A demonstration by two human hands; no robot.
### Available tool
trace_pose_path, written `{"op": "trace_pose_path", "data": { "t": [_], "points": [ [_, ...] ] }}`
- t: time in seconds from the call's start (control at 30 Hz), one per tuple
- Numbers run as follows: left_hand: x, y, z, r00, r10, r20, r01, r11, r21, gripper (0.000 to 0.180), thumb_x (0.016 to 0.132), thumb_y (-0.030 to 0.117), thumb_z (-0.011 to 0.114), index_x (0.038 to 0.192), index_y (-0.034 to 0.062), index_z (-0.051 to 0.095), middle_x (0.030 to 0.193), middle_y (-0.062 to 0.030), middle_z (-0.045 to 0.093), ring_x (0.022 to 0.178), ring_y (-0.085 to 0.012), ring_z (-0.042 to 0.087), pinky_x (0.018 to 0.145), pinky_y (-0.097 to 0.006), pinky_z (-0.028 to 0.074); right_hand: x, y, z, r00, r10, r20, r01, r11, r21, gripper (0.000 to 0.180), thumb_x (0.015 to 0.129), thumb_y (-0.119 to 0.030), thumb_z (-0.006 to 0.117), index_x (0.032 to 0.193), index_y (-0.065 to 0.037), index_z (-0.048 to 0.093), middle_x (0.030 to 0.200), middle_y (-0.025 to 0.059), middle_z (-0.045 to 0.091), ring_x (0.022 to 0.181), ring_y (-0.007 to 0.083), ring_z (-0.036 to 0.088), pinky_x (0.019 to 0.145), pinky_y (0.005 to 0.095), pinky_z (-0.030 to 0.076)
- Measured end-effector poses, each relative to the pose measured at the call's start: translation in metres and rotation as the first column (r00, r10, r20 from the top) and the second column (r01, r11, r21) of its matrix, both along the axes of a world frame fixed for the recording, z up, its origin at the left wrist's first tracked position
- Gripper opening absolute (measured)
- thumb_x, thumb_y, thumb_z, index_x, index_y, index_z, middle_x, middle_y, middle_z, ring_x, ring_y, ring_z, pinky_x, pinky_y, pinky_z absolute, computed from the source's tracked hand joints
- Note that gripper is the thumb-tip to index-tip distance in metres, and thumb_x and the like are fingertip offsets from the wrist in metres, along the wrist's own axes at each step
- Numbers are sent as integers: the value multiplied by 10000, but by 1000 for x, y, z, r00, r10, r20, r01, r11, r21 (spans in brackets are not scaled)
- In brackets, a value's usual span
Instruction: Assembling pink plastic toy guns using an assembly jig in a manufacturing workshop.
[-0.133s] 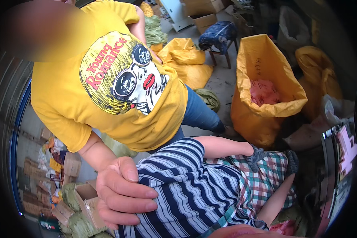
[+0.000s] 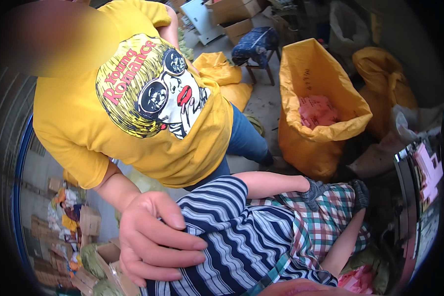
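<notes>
My left hand, in a dark grey knitted glove, lies on the lap of my checked apron, fingers stretched out and holding nothing. My right hand, gloved alike, rests by the apron's far edge with its fingers laid over it; they show only in part, and nothing shows in them. A co-worker in a yellow printed T-shirt stands close at the left. That person's bare hand, fingers loosely curled, hangs before my striped shirt; I cannot tell whether it touches.
A tall yellow sack with pink pieces inside stands open ahead. Behind it are a cloth-covered stool and cardboard boxes. A dark-framed panel with a pink shape is at the right. Sacks and boxes crowd the left.
The view has shifted slightly, so the sack and stool sit further left. The co-worker's hand has moved a little to the right across my shirt. My hands stay on my lap.
</notes>
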State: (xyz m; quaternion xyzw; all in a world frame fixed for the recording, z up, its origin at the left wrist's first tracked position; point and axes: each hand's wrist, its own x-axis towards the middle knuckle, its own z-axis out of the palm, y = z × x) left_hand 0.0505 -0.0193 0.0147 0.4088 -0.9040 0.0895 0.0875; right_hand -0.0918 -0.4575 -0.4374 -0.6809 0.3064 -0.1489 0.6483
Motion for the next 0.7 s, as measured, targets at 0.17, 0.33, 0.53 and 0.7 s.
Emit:
{"op": "trace_pose_path", "data": {
  "t": [0.17, 0.33, 0.53, 0.7],
  "points": [
    [26, -59, 9, 906, 276, -322, -131, 905, 406, 382, 918, 244, 322, 1020, -35, 562, 1044, -131, 618, 962, -234, 583, 1001, -368, 315, 12, -7, -4, 997, -43, 65, 26, 968, 248, 161, 815, -110, 544, 915, -15, 629, 884, 83, 633, 841, 214, 577, 794, 308, 448],
    [80, -67, -55, 987, 161, -4, -151, 936, 317, 299, 899, 130, 349, 903, -85, 557, 888, -193, 600, 841, -310, 604, 773, -328, 494, 5, -6, -4, 993, -106, -58, 110, 991, 78, 162, 796, -92, 560, 918, -11, 628, 895, 88, 633, 845, 206, 585, 782, 302, 457],
    [59, -191, -180, 933, 356, -58, -246, 744, 621, 375, 850, 240, 441, 1056, -73, 432, 1033, -221, 512, 963, -323, 531, 849, -324, 438, -13, -3, -44, 957, -284, -59, 289, 950, 121, 228, 830, -194, 545, 964, -27, 623, 932, 92, 631, 877, 204, 580, 807, 317, 447],
    [18, -247, -241, 837, 547, 3, -332, 504, 797, 577, 810, 333, 518, 1184, -63, 328, 1155, -244, 439, 1066, -333, 471, 913, -321, 392, -17, -5, -17, 802, -183, -569, -125, 880, -459, 446, 873, -367, 383, 1201, -87, 494, 1256, 149, 467, 1170, 306, 425, 992, 353, 320]
  ]
}}
